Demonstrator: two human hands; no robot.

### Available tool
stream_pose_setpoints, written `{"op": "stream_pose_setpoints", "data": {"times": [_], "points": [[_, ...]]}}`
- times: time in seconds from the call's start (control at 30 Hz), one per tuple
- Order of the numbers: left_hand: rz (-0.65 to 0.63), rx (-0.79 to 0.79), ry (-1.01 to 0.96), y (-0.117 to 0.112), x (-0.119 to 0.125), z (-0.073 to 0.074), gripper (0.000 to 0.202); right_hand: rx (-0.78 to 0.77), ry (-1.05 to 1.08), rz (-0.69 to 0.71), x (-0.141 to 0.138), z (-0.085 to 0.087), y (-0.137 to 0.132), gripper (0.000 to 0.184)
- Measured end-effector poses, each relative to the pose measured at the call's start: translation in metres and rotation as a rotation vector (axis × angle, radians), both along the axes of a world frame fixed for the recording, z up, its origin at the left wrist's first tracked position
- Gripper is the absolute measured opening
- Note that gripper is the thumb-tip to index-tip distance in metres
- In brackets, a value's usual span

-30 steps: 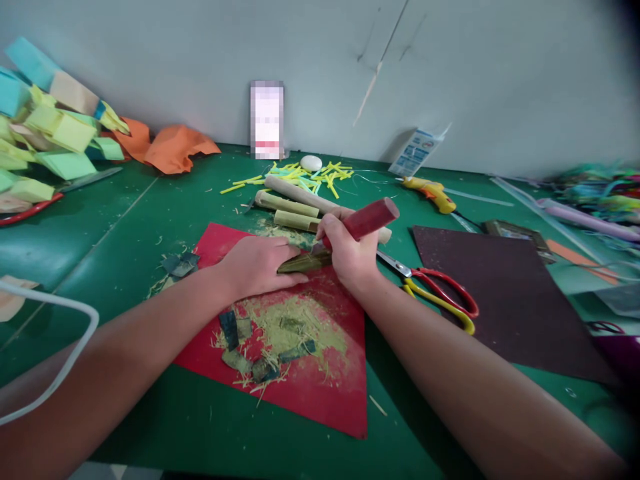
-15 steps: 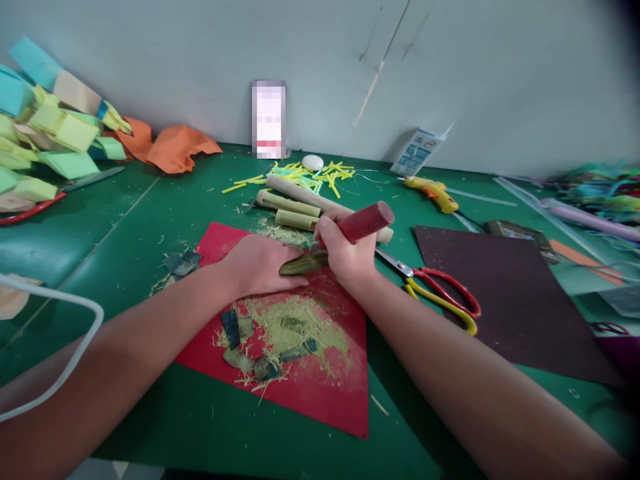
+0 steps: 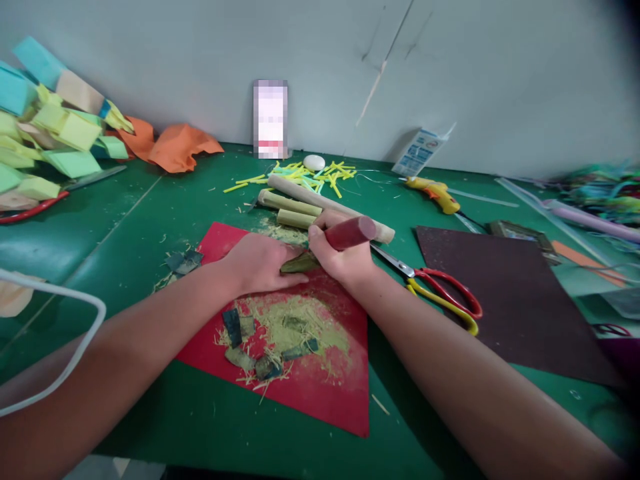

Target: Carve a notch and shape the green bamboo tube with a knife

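My left hand (image 3: 263,262) presses a dark olive, bamboo-like piece (image 3: 296,265) down onto a red sheet (image 3: 325,410), thumb and fingers on either side of it. Wrapped round the thick red handle of a hand tool (image 3: 353,233) is my right hand (image 3: 340,259). The tool's working end is down by the piece, hidden behind my fingers. Yellowish dust (image 3: 320,333), thin shavings and several dark green scraps (image 3: 267,367) lie on the sheet in front of my hands. Beyond them rest two short pale green bamboo-like lengths (image 3: 293,202) and a longer pale stick (image 3: 310,193).
Scissors (image 3: 440,287) with red and yellow handles overlap a dark brown sheet (image 3: 480,293) on the right. Behind are a yellow glue gun (image 3: 435,193), yellow strips (image 3: 340,173) and a phone (image 3: 271,120) against the wall. Folded papers (image 3: 70,130) pile up at left.
My right hand has tipped the red handle lower and slightly leftward. My left hand still holds the piece in the same place.
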State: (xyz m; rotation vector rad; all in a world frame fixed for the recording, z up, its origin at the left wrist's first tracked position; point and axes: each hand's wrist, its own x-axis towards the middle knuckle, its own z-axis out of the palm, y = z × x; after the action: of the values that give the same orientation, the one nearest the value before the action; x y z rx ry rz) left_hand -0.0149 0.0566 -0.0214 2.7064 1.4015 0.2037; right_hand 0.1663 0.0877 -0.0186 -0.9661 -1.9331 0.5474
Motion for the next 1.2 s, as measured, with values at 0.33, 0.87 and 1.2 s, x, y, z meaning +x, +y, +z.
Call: {"op": "stream_pose_setpoints", "data": {"times": [0.33,0.87,1.2], "points": [[-0.055,0.109,-0.059,0.0002,-0.0040,-0.0055,0.047,-0.128,-0.073,0.030,0.0032,0.0025,0.0031,0.022],[0.065,0.183,-0.152,-0.0028,-0.0005,-0.0010,0.032,-0.247,0.234,-0.069,-0.0006,0.0079,-0.0024,0.026],[0.158,0.218,-0.106,-0.0003,-0.0031,-0.0016,0.029,-0.190,0.266,-0.118,0.0000,0.0044,0.0001,0.027]]}}
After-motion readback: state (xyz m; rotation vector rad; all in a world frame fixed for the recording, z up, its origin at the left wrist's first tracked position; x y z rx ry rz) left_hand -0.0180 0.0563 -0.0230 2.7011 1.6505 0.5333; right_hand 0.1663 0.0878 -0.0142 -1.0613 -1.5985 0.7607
